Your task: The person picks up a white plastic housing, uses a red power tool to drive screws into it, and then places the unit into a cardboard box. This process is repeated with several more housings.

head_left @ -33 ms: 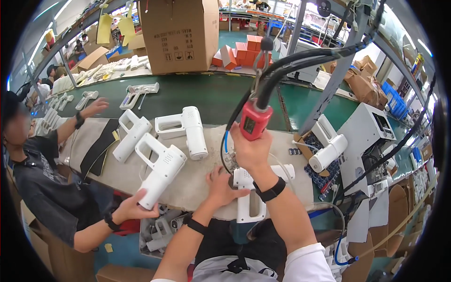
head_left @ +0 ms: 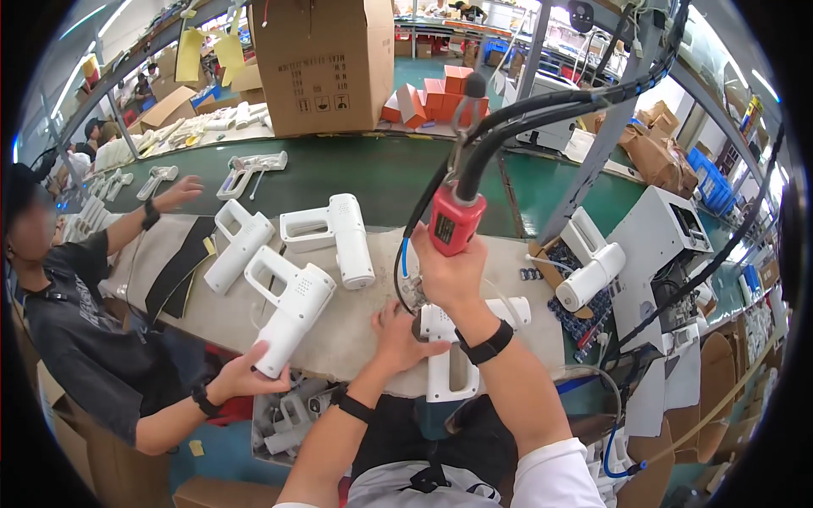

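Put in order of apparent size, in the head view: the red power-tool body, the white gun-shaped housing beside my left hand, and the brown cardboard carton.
Largest to smallest, by visible area:
1. Brown cardboard carton
2. White gun-shaped housing, partly covered
3. Red power-tool body, partly hidden

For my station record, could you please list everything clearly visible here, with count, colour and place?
Pistol-shaped housing: one, white, lower centre
Closest other housings: four, white, three left, one right
Hanging power tool: one, red, centre
Worktop: one, beige, centre
Conveyor: one, green, beyond worktop
Open frames: several, white, conveyor's left end
Large carton: one, brown, behind conveyor
Small boxes: several, orange, behind conveyor
Machine: one, white, right
Co-worker: one, dark shirt, left
Own left hand: one, black wristband, against first housing
Own right hand: one, black wristband, around tool
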Available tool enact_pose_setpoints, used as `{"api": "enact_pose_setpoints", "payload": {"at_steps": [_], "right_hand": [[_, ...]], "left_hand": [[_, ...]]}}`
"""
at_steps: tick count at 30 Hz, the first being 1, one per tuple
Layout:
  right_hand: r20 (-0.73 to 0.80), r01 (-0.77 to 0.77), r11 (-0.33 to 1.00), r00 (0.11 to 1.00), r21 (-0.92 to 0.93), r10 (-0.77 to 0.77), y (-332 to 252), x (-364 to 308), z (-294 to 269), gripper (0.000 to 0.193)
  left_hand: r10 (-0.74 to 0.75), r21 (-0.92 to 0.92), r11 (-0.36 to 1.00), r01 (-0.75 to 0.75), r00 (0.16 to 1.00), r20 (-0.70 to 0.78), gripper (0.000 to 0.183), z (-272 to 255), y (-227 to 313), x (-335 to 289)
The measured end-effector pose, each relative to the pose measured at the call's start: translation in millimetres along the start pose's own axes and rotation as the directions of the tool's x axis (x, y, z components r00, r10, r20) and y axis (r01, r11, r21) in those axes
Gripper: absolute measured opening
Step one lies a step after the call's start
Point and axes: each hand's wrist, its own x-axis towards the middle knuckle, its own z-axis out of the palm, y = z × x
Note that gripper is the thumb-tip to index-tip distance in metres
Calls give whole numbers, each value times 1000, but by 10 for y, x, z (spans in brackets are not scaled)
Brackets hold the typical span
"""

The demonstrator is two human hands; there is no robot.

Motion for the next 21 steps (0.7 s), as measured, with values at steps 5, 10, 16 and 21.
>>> {"api": "enact_pose_setpoints", "payload": {"at_steps": [5, 10, 16, 21], "right_hand": [[-86, 52, 995, 995, 81, -45, -218, 16, -118, 10], [-35, 97, 994, 995, 42, -96, -618, -54, -204, 7], [-7, 32, 998, 999, 59, -31, -398, -99, -155, 12], [-19, 67, 997, 998, -28, -67, -134, -209, -30, 12]], "left_hand": [[-75, -50, 996, 74, 997, -23, 84, 106, -43, 49], [-98, -29, 995, 95, 985, -144, 105, 214, -110, 39], [-27, 55, 998, 30, 998, -63, 111, 233, -161, 51], [-60, 26, 998, 59, 998, 30, 112, 244, -224, 49]]}}
